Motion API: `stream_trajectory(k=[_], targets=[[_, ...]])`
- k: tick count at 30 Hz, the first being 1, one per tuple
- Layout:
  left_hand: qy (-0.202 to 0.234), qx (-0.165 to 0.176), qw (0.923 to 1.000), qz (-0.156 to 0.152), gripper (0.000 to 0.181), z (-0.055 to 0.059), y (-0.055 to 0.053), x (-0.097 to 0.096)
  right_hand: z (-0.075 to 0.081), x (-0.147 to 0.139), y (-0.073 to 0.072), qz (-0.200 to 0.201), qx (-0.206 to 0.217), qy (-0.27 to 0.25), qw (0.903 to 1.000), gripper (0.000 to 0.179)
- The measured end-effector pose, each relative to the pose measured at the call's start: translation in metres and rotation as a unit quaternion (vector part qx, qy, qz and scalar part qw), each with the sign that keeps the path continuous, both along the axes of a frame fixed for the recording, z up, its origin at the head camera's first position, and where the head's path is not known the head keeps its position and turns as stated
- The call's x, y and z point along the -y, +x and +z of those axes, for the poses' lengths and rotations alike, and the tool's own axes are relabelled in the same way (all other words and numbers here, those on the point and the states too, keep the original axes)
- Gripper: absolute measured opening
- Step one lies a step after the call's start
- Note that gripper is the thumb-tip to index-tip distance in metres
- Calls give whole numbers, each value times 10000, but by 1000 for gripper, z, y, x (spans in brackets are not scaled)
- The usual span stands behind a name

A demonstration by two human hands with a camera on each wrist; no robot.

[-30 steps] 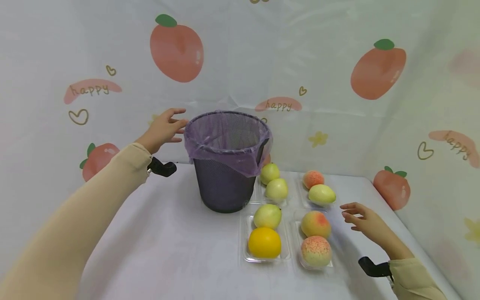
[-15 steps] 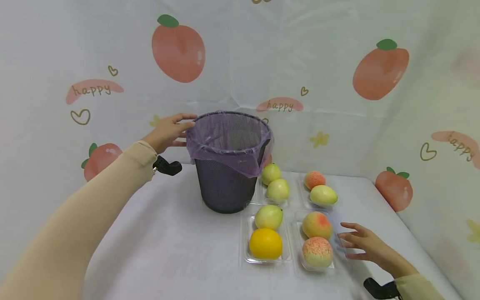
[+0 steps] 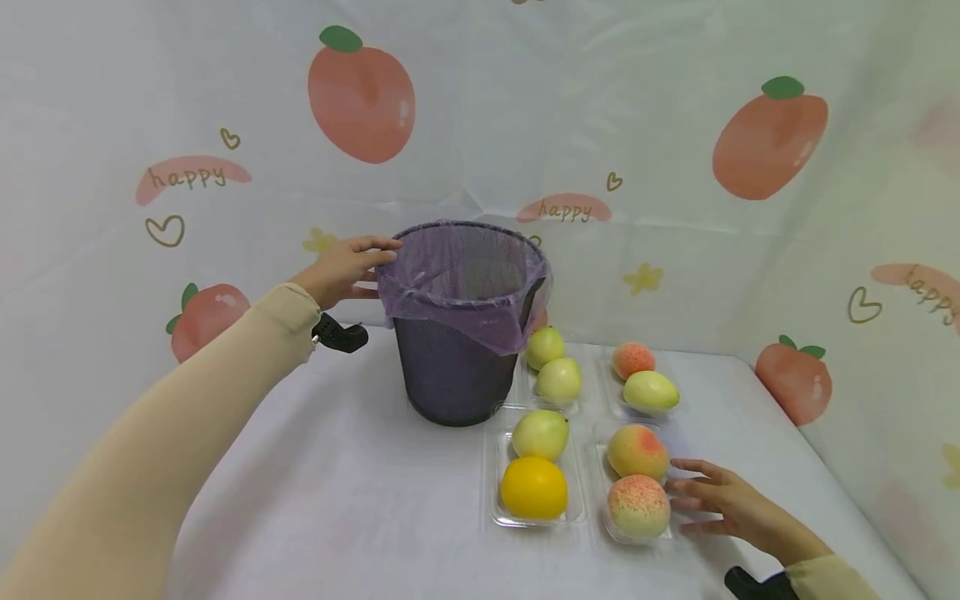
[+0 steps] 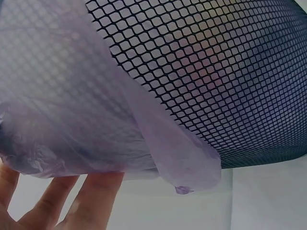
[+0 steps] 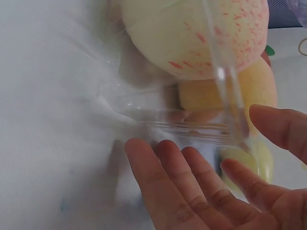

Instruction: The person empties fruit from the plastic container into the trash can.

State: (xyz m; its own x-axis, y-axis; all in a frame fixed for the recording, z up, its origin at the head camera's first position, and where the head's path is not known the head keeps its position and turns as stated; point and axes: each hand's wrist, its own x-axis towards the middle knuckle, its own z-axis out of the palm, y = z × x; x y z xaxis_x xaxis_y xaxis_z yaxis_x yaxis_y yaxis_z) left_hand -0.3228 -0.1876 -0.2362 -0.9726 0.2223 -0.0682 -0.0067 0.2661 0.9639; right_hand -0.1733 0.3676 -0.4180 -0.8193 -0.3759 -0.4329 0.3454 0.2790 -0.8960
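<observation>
A dark mesh wastebasket (image 3: 456,383), lined with a purple plastic bag (image 3: 480,323), stands at the back of the table. My left hand (image 3: 345,271) rests its extended fingers at the left rim; the left wrist view has those fingers (image 4: 93,199) against the bag. My right hand (image 3: 738,508) is beside the near right clear plastic tray (image 5: 192,130), fingers spread and extended. That tray holds a speckled peach (image 3: 638,506) in front and a yellow-orange peach (image 3: 636,452) behind it. In the right wrist view the fingertips are right at the tray's side.
To the left, another clear tray (image 3: 517,523) carries a yellow round fruit (image 3: 534,488) and a green pear (image 3: 540,435). Behind are two green pears (image 3: 558,381) and a tray with a peach (image 3: 633,361) and a yellow-green fruit (image 3: 651,391). A printed cloth (image 3: 465,100) hangs behind.
My left hand has moved right onto the wastebasket's rim. My right hand has come down and nearer, its fingers now spread beside the tray of two peaches.
</observation>
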Motion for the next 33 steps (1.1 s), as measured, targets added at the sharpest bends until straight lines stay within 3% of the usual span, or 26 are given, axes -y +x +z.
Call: stream_trajectory(k=[8,19,33], targets=[[179,114,9998,13,52,-1,0,-2,-2,1,0,-14,127,70,9999,70],[377,321,9988,52,53,0,-1,1,-5,1,-1,108,179,-204,9996,65],[375,362,9986,31,53,1,-2,2,-8,6,-3,-99,356,-91,9993,64]])
